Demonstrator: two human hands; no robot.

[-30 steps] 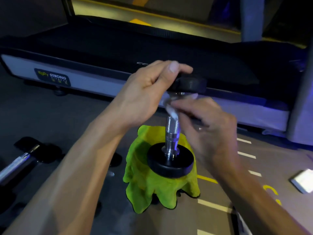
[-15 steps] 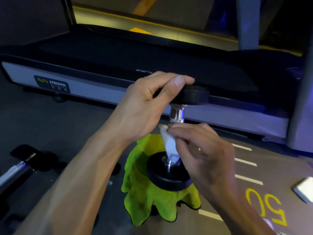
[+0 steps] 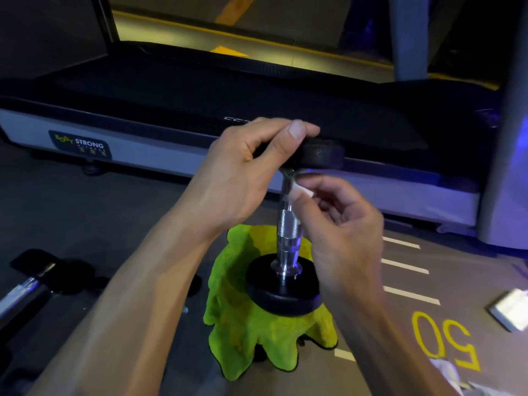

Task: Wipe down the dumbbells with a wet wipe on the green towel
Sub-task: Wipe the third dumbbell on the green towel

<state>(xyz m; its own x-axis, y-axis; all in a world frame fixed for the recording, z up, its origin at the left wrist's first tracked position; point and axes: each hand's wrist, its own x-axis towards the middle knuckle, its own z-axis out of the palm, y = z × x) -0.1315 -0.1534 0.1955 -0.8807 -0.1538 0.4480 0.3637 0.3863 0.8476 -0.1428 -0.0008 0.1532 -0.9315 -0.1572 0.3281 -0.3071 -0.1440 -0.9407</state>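
Observation:
A dumbbell with black round ends and a chrome knurled handle stands upright on a crumpled green towel draped over something on the floor. My left hand grips its upper black end and holds it steady. My right hand pinches a small white wet wipe against the top of the chrome handle, just under the upper end.
A treadmill runs across the floor right behind the dumbbell. Another dumbbell lies on the floor at the left. A white packet lies at the right edge, past yellow "50" floor markings and white lines.
My right hand has slid the wet wipe from the lower part of the handle up to its top. My left hand has kept its grip on the upper end.

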